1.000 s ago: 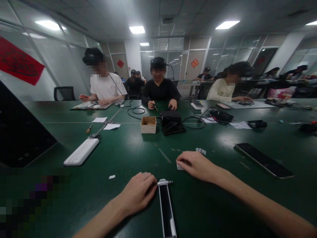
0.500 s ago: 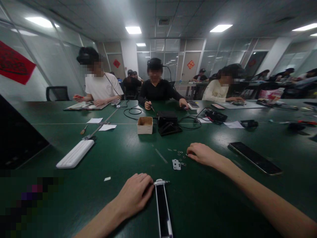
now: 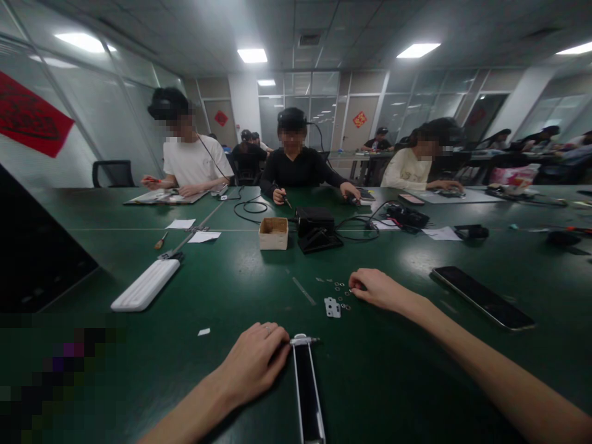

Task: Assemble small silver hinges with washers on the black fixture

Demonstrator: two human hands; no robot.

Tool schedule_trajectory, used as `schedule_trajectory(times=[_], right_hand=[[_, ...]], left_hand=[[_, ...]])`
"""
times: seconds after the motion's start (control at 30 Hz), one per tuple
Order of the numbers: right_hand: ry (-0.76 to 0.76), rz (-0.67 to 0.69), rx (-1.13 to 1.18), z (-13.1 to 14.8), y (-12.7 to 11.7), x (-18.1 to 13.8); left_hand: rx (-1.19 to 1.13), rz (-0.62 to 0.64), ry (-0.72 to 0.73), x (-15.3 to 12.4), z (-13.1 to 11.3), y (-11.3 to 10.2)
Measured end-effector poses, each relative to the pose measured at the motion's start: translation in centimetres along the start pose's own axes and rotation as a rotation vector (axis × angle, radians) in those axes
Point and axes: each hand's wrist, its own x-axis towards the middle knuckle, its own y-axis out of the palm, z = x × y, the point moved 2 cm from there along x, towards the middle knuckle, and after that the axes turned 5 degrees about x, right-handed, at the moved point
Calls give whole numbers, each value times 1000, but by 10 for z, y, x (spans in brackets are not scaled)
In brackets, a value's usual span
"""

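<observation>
Head view: at the left of our green worktop (image 3: 231,283), a white block (image 3: 146,285) lies flat, with a brush (image 3: 161,240) beyond it and a scrap (image 3: 204,332) nearer us. Our left hand (image 3: 259,354) rests low with fingers bent, its fingertips at the far end of the frame (image 3: 309,388); we cannot tell whether its grip is closed on anything. Farther off, the box (image 3: 272,242) stands upright, open at the top; we see brown inside but cannot make out any contents. A clear strip (image 3: 304,291) lies between the box and the frame, which runs toward us, dark between pale rails, its near end cut off by the view. Just right of the box sits a black stand (image 3: 319,231). The plate (image 3: 332,307) lies flat, holes showing, with rings (image 3: 348,307) scattered around its far and right sides. Our right hand (image 3: 377,287) is at the rings' right edge, its grip narrow; we cannot tell whether it holds one. Farther right lies a phone (image 3: 483,298).
</observation>
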Motion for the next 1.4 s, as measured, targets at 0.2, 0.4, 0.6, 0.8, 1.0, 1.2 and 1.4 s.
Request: schedule_trajectory(times=[0.2,0.4,0.6,0.8,1.0,1.2,1.4], right_hand=[[37,62,31,3,3,2],[51,113,30,5,8,1],[-55,4,103,27,1,-11],[-231,-114,456,74,27,-44],[-262,-68,674,83,40,-53],[-305,-68,676,81,41,-52],[-309,-53,688,85,45,-52]], left_hand=[[38,9,-11,-1,-3,-2],[135,79,-19,-3,-8,-7],[129,64,-8,-4,-9,-8],[115,45,-34,-3,-7,-4],[56,17,0,0,-4,-2],[61,26,-12,0,-4,-3],[57,33,-8,1,-4,-2]])
